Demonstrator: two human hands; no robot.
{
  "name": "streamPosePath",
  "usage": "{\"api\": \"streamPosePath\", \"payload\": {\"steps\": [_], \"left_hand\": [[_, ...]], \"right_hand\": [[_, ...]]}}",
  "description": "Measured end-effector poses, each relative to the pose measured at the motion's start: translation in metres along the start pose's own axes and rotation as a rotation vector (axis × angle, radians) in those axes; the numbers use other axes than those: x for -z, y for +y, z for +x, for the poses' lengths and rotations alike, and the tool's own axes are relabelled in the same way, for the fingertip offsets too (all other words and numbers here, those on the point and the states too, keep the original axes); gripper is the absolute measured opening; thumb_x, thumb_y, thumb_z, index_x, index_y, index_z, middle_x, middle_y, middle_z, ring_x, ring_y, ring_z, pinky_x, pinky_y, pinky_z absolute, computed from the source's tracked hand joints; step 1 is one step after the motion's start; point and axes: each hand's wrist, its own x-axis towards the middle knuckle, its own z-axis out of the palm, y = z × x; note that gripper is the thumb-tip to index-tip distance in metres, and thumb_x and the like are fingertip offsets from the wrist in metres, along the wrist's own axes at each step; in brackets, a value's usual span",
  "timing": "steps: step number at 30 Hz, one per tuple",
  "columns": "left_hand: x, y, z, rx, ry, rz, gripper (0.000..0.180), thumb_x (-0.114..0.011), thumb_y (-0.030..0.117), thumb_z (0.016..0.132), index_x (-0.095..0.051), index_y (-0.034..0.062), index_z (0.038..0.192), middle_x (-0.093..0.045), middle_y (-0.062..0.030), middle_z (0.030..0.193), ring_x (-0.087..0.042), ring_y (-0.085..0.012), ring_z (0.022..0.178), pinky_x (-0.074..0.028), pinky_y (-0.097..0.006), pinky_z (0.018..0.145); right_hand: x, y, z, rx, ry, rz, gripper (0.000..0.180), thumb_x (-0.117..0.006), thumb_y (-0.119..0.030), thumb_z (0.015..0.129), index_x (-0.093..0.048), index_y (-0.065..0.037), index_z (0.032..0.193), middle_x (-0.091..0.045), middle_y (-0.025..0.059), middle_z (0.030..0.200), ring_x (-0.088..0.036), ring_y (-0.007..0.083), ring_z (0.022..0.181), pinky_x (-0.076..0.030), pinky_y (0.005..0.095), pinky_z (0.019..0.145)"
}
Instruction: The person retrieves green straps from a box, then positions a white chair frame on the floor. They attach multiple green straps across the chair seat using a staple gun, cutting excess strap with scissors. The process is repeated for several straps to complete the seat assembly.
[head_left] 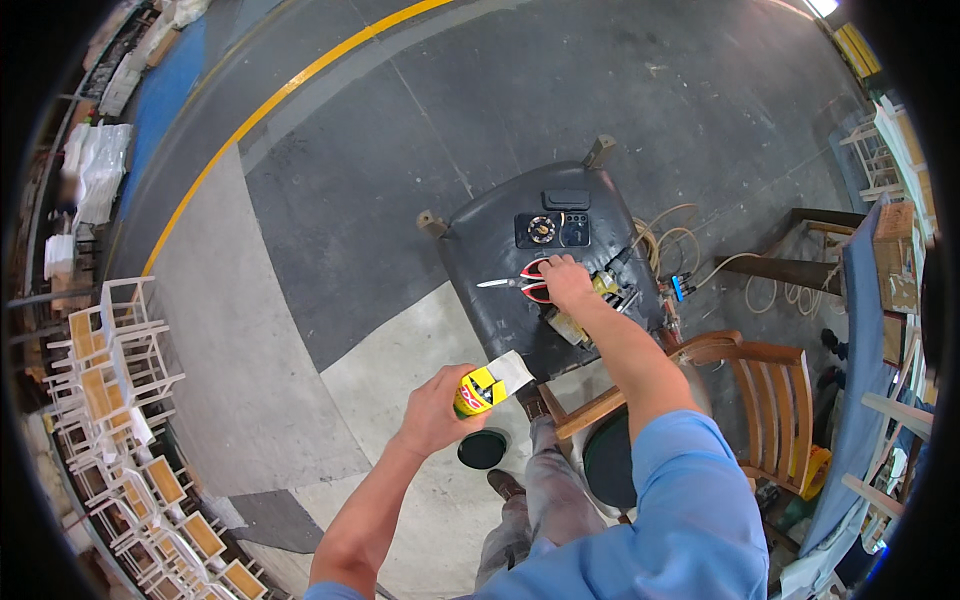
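My left hand (436, 412) is closed around a small yellow carton (482, 388) with dark and red print and a white end (513, 372) pointing up and to the right. It is held above the floor, left of the black padded seat (490, 245). Over that seat my right hand (566, 282) has its fingers closed at the red handles of a pair of scissors (520, 282), whose blades point left. A yellow-green power tool (605, 282) lies beside my right wrist, partly hidden by my forearm.
On the seat lie a dark phone (573, 229) with a round ornament and a black case (566, 199). Coiled air hoses (680, 240) hang at its right. A wooden armchair (770, 400) stands at my right, and a dark round lid-like object (482, 449) is below the carton.
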Motion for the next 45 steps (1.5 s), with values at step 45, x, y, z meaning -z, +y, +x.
{"api": "streamPosePath", "payload": {"steps": [45], "left_hand": [[-0.096,-0.045,0.061,-0.051,0.347,0.272,0.064,-0.059,0.003,0.088,-0.049,0.0060,0.151,-0.046,-0.0258,0.154,-0.044,-0.0479,0.142,-0.034,-0.058,0.122]], "right_hand": [[-0.037,-0.078,-0.298,-0.135,0.198,0.746,0.036,-0.076,-0.003,0.084,-0.063,0.000,0.117,-0.063,0.0188,0.111,-0.062,0.0374,0.107,-0.049,0.0438,0.097]]}}
